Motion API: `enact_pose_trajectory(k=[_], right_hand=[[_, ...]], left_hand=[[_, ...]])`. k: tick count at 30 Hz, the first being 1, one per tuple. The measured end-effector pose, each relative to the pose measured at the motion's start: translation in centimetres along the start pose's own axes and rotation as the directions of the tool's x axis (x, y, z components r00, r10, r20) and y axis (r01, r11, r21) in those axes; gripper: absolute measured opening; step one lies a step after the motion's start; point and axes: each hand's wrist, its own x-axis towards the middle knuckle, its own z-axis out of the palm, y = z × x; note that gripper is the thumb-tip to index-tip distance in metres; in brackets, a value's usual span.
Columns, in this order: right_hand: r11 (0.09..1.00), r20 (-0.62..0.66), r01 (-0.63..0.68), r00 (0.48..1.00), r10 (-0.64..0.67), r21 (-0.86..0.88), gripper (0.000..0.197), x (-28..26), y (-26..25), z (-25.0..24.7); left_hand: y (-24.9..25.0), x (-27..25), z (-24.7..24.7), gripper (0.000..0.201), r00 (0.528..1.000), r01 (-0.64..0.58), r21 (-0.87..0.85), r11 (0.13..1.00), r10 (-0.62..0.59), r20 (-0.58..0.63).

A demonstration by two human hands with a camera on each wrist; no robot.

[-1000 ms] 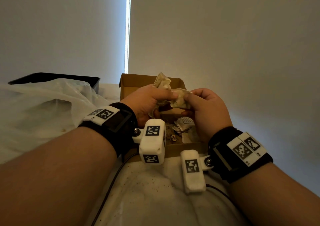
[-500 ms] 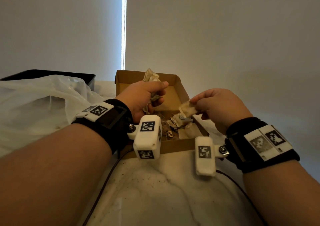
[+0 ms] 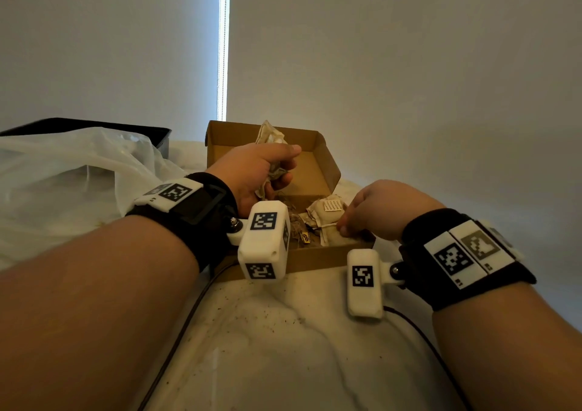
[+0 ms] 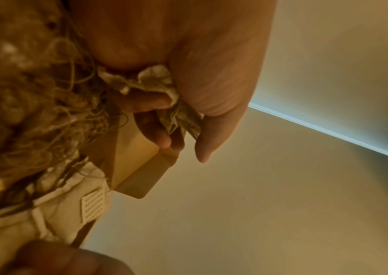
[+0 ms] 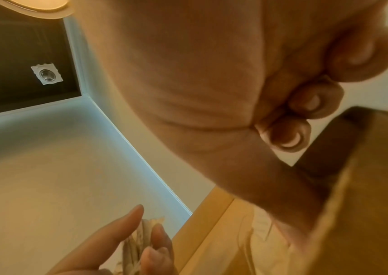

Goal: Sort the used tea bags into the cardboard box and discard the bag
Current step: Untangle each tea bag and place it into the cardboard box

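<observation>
On the tabletop (image 3: 283, 363), a plastic bag (image 3: 63, 184) lies left of the open cardboard box (image 3: 318, 255). The left hand (image 3: 255, 171) clamps crumpled tea bags (image 3: 271, 136) above the box's far side. The right hand (image 3: 384, 212) pinches a tea bag (image 3: 330, 237) in the box's near right corner. A paper tag (image 3: 333, 205) there carries print too small to read.

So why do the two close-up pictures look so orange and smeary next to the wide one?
Head view: fairly sharp, dim grey walls, a bright strip of light, edges bowed by the wide lens. Left wrist view: warm orange cast, the strings at the left and the near fingertip at the bottom blurred. Right wrist view: same cast, the cardboard box edge soft and dark, the palm filling the frame.
</observation>
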Motion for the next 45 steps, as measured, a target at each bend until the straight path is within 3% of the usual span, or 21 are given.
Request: enact_pose_trajectory(k=[4, 6, 9, 11, 15, 19, 23, 29, 35, 40, 42, 45], right_hand=[[0.996, 0.016, 0.049, 0.999, -0.050, 0.075, 0.007, 0.3, 1.0, 0.0], [0.995, 0.018, 0.043, 0.999, -0.044, 0.085, 0.005, 0.3, 0.8, 0.1], [0.999, -0.016, 0.022, 1.000, -0.022, 0.027, 0.030, 0.3, 0.1, 0.5], [0.984, -0.116, 0.061, 0.992, -0.042, 0.169, 0.027, 0.5, 0.1, 0.5], [0.827, -0.394, 0.311, 0.911, -0.120, 0.469, 0.011, 0.0, -0.1, 0.8], [0.624, -0.445, 0.444, 0.880, -0.167, 0.644, 0.011, -0.8, -1.4, 1.6], [0.515, -0.507, 0.494, 0.853, -0.127, 0.701, 0.017, -0.2, -1.8, 2.3], [0.427, -0.501, 0.463, 0.865, -0.027, 0.777, 0.022, 0.4, -1.7, 2.5], [0.370, -0.489, 0.455, 0.872, -0.002, 0.810, 0.021, 0.7, -1.8, 2.6], [0.345, -0.445, 0.422, 0.895, -0.012, 0.839, 0.023, 0.9, -1.9, 2.7], [0.348, -0.424, 0.408, 0.905, -0.035, 0.844, 0.027, 0.9, -1.9, 2.8], [0.384, -0.445, 0.426, 0.894, -0.042, 0.819, 0.013, 0.8, -2.0, 2.9]], left_hand=[[-0.1, 0.2, 0.0, 0.036, 1.000, -0.001, -0.004, 1.000, 0.001, 0.005], [0.0, 0.2, 0.0, 0.034, 1.000, 0.002, -0.024, 1.000, -0.002, 0.027], [0.1, 0.2, 0.0, 0.051, 0.998, 0.024, -0.025, 0.999, -0.023, 0.066], [0.1, 0.4, -0.1, 0.065, 0.994, 0.060, -0.050, 0.997, -0.055, 0.091], [0.5, 0.4, -0.2, 0.063, 0.971, 0.139, -0.143, 0.980, -0.106, 0.215], [0.6, 0.0, -0.1, 0.064, 0.952, 0.144, -0.175, 0.974, -0.088, 0.294], [0.5, -0.1, 0.0, 0.056, 0.948, 0.136, -0.141, 0.981, -0.088, 0.307], [0.4, -0.3, 0.2, 0.030, 0.948, 0.118, -0.049, 0.992, -0.098, 0.303], [0.6, -1.0, 0.5, 0.030, 0.940, 0.122, 0.005, 0.993, -0.117, 0.320], [0.8, -1.5, 0.6, 0.048, 0.870, 0.154, 0.090, 0.984, -0.178, 0.460], [0.9, -1.5, 0.7, 0.041, 0.858, 0.139, 0.113, 0.984, -0.177, 0.482], [1.0, -1.7, 0.7, 0.031, 0.854, 0.110, 0.164, 0.980, -0.177, 0.489]])
